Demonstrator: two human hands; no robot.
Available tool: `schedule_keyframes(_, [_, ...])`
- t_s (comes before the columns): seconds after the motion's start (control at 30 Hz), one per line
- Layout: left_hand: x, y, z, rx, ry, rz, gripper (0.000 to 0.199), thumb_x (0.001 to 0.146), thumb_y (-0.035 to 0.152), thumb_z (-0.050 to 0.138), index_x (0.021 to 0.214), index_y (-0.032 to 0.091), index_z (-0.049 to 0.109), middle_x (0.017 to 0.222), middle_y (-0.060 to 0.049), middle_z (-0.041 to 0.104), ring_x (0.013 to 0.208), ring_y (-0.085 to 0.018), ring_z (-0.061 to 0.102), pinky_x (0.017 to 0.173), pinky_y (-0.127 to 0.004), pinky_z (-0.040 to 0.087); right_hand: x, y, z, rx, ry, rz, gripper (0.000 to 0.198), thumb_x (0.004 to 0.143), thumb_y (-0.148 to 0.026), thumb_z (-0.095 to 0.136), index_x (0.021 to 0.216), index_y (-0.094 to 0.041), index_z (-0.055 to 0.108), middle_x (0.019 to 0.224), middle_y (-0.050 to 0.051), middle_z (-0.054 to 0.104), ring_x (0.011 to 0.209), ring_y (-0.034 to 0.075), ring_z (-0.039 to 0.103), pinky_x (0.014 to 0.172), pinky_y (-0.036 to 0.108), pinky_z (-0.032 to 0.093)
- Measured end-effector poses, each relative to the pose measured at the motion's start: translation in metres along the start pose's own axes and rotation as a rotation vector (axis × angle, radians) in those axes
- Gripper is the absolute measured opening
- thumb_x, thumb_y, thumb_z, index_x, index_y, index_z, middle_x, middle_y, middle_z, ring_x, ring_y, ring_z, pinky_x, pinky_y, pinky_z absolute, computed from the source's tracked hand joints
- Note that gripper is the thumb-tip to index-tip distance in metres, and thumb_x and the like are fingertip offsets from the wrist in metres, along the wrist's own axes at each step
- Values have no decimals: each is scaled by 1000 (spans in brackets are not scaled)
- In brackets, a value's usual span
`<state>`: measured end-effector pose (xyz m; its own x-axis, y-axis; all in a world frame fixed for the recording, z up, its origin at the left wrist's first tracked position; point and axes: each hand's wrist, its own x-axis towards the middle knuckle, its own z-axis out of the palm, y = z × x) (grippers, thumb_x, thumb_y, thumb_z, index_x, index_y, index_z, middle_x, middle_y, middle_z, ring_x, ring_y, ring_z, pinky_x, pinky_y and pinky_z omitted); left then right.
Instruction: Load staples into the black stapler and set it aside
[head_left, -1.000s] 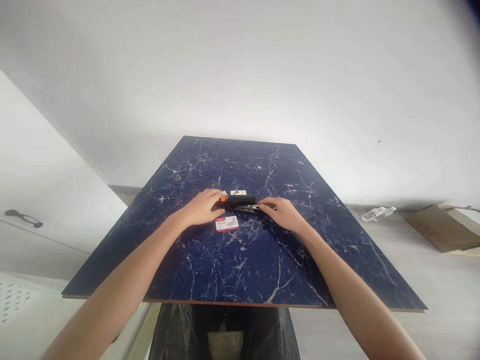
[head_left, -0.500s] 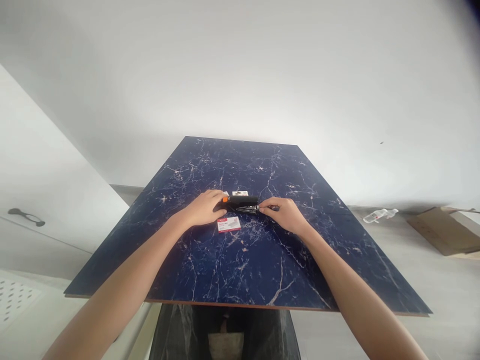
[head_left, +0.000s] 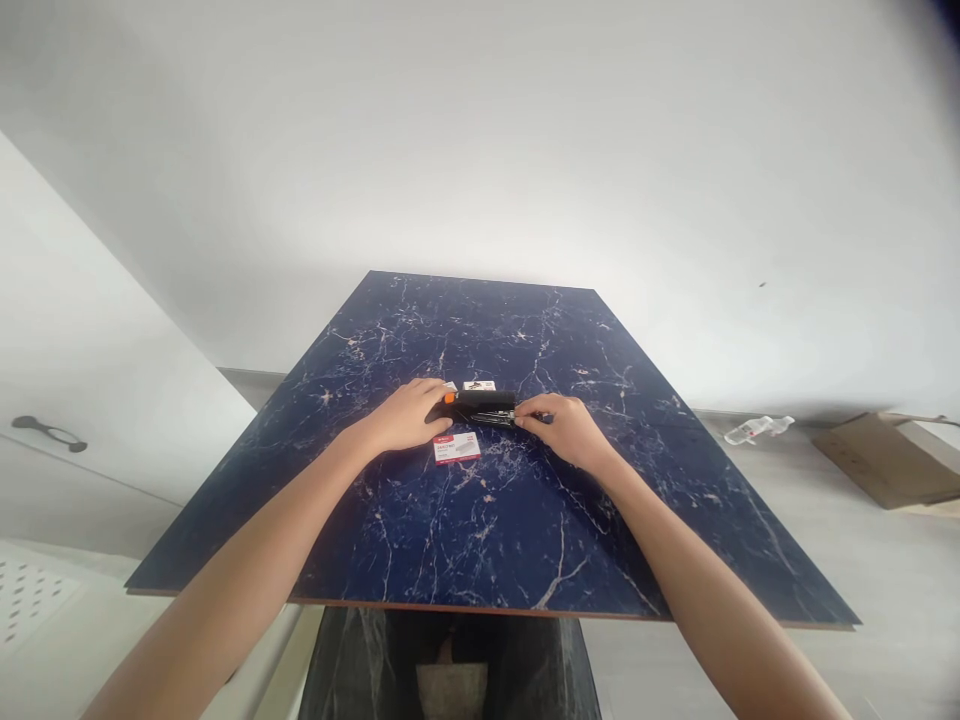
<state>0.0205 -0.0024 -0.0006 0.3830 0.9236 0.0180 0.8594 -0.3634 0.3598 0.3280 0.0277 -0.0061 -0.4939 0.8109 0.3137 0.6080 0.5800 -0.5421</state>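
Observation:
A black stapler (head_left: 485, 402) with an orange part lies crosswise on the dark blue marbled table. My left hand (head_left: 411, 414) wraps its left end, the thumb on the near side. Between the upper arm and the base, a silvery metal rail shows. At the stapler's right end, my right hand (head_left: 556, 424) has thumb and forefinger pinched together at the end of that rail; any small piece between the fingertips is too small to make out. Just in front lies a red-and-white staple box (head_left: 457, 448). Behind the stapler, a second small white box (head_left: 479, 386) is partly covered.
The blue table (head_left: 480, 560) has its far edge near a pale wall. On the floor at right are a clear plastic bottle (head_left: 748, 430) and a cardboard box (head_left: 885, 460). A white cabinet with a dark handle (head_left: 49, 433) stands at left.
Both hands keep the same places on the stapler. The whole view has shifted very slightly; otherwise hardly anything differs.

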Motion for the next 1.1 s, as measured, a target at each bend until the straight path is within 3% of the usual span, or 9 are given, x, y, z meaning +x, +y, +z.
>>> schedule_keyframes(0.47, [0, 0, 1, -22, 25, 17, 60, 94, 57, 51, 146, 26, 49, 158, -10, 43, 143, -37, 39, 114, -54, 36, -1, 0, -2, -111, -60, -50, 23, 94, -26, 61, 112, -28, 74, 113, 4, 75, 99, 24, 70, 90, 38, 54])
schedule_keyframes(0.57, [0, -1, 1, -12, 19, 13, 61, 95, 57, 50, 147, 26, 48, 158, -10, 42, 144, -36, 38, 114, -54, 37, -1, 0, -2, -98, -54, -39, 21, 93, -28, 62, 109, -28, 75, 111, 4, 75, 95, 23, 70, 86, 37, 54])
schedule_keyframes(0.73, [0, -2, 2, 7, 14, 20, 61, 95, 56, 50, 148, 26, 46, 159, -10, 41, 143, -36, 39, 114, -53, 36, -2, -3, -2, -86, -31, -96, 18, 92, -25, 61, 99, -28, 77, 109, 2, 76, 102, 25, 70, 95, 40, 52])
schedule_keyframes(0.87, [0, -2, 2, 1, 20, 24, 59, 95, 55, 50, 147, 26, 48, 158, -9, 43, 143, -35, 39, 115, -53, 36, -2, -7, -8, 79, -50, 62, 15, 91, -35, 64, 97, -27, 75, 105, 2, 77, 97, 23, 71, 88, 37, 54])
schedule_keyframes(1.0, [0, -3, 3, -10, 31, 34, 59, 95, 55, 51, 146, 26, 48, 157, -9, 44, 143, -36, 40, 115, -53, 36, -1, -3, -13, 368, -138, 235, 26, 82, -48, 73, 90, -23, 71, 97, 3, 77, 86, 22, 72, 80, 35, 56])
schedule_keyframes(1.1, [1, -3, 3, -4, 28, 34, 60, 95, 55, 51, 147, 26, 48, 157, -10, 43, 143, -36, 40, 114, -52, 37, 0, 4, -10, 363, -104, 271, 25, 79, -47, 75, 89, -24, 73, 97, 3, 77, 88, 23, 72, 83, 37, 55])
